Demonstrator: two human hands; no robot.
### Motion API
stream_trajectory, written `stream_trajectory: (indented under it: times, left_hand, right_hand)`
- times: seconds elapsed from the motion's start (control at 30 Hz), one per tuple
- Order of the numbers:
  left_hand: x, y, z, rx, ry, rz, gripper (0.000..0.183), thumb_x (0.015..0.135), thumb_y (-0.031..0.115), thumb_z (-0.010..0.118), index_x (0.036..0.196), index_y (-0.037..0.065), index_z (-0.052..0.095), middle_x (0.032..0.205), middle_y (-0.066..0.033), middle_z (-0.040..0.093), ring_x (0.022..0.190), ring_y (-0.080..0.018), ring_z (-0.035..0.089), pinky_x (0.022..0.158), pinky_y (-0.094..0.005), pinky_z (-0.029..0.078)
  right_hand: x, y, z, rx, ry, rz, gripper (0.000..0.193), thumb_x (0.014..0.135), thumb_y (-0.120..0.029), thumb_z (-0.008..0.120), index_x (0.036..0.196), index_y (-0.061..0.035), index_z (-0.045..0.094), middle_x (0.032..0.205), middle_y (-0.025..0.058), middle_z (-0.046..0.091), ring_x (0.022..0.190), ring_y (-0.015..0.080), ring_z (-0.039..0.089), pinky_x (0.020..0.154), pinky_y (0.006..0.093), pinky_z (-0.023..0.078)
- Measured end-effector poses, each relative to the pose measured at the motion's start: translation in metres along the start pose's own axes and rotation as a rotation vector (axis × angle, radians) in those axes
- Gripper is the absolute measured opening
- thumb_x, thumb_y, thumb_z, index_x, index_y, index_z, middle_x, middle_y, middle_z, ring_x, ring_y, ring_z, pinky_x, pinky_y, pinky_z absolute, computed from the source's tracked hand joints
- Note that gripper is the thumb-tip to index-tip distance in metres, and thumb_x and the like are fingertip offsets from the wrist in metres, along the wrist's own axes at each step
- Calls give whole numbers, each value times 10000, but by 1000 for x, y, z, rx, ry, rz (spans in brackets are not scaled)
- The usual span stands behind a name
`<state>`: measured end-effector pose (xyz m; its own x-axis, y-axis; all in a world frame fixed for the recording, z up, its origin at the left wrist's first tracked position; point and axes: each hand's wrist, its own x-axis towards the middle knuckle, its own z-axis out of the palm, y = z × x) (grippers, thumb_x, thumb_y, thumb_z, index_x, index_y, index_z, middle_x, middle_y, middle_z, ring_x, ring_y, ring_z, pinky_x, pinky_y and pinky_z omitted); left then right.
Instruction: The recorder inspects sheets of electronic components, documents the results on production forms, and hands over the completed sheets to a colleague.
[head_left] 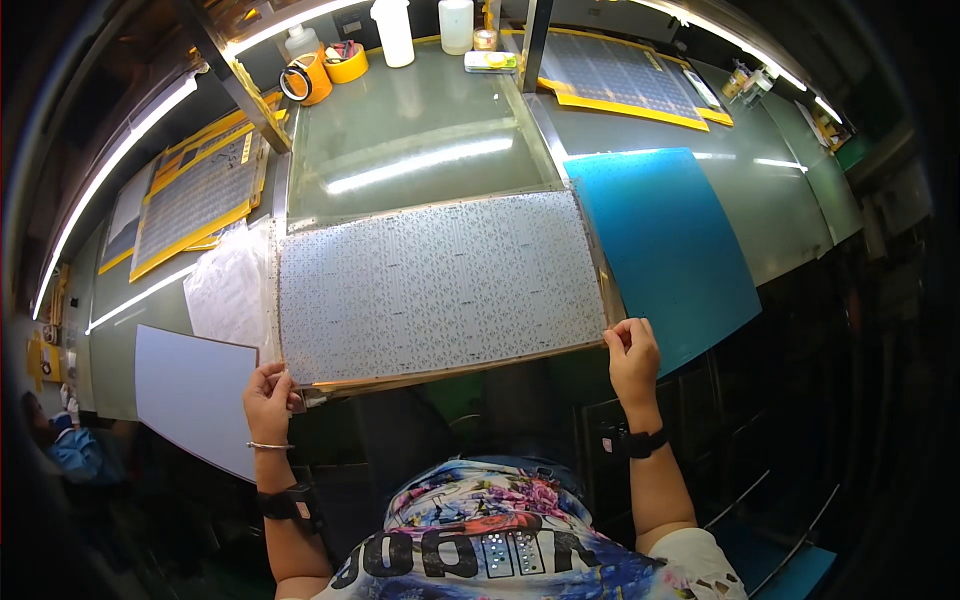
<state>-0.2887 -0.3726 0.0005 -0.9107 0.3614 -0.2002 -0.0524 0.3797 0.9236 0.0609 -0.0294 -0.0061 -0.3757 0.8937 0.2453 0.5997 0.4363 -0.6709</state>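
Note:
A large whitish sheet with a fine, repeated circuit-like pattern (440,290) lies at the near edge of the bench, in front of me. My left hand (268,402) pinches its near left corner between thumb and fingers. At the near right corner, my right hand (634,362) has a similar pinch grip. Thin brownish edges show beneath the sheet along its near and right sides; how many layers lie there I cannot tell. Just beyond it is a glossy greenish glass-like surface (400,140) reflecting a lamp.
A blue sheet (665,250) lies on the right, a plain pale panel (195,390) on the left beside crumpled clear film (232,285). Yellow-edged patterned frames (200,195) rest far left, another (630,80) far right. Orange tape rolls (312,80) and white bottles (392,32) stand behind.

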Motion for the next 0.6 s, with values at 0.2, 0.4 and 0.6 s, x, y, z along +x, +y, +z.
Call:
stream_trajectory:
  times: [0.2, 0.4, 0.6]
  left_hand:
    - [0, -6, 2, -47, -17, -15, 193, 856, 7, 602, 1037, 8, 537, 719, -26, 578, 549, -61, 537, 470, -176, 420]
    - [-1, -7, 4, -42, -55, 15, 202, 847, -7, 600, 1032, 11, 520, 720, -18, 562, 575, -59, 544, 472, -184, 428]
    - [-2, 2, 7, -51, -30, -34, 155, 851, 2, 598, 985, 14, 520, 720, -19, 568, 544, -56, 537, 453, -175, 423]
  right_hand:
    - [-1, -1, 2, -25, -18, -42, 148, 781, -45, 660, 789, -31, 513, 774, 88, 521, 643, 255, 552, 588, 350, 454]
    - [-3, -4, 2, -59, -26, -33, 140, 797, -42, 640, 794, -25, 502, 797, 88, 512, 664, 259, 550, 599, 353, 452]
    - [-2, -3, 2, -72, -29, -49, 136, 806, -43, 632, 804, -27, 497, 799, 87, 512, 663, 261, 550, 604, 357, 452]
